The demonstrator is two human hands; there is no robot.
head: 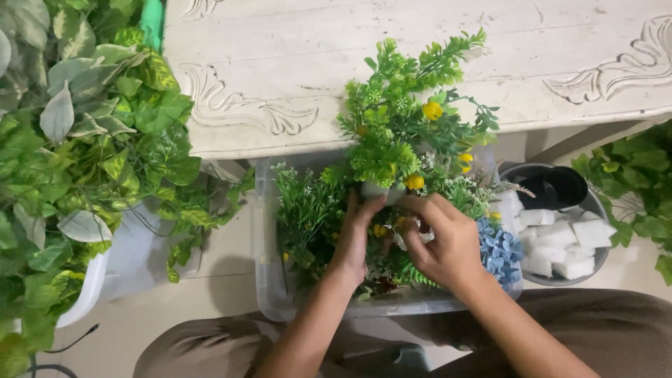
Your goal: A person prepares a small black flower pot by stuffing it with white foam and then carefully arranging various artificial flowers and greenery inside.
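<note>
Two hands meet over our clear plastic bin: our left hand and right hand both clamp the small pot of a green sprig with yellow flowers. It stands upright above the bin's greenery, beside blue flowers, below the carved white surface.

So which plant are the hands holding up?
The small green bunch with round yellow flowers, lifted above the clear box. Both the left hand and right hand grip its base; the other plants lie untouched.

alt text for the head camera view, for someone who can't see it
Seen from above, a left hand and right hand hold a small pot of green artificial plant with yellow blooms over a clear plastic bin of faux greenery, below a carved white table.
</note>
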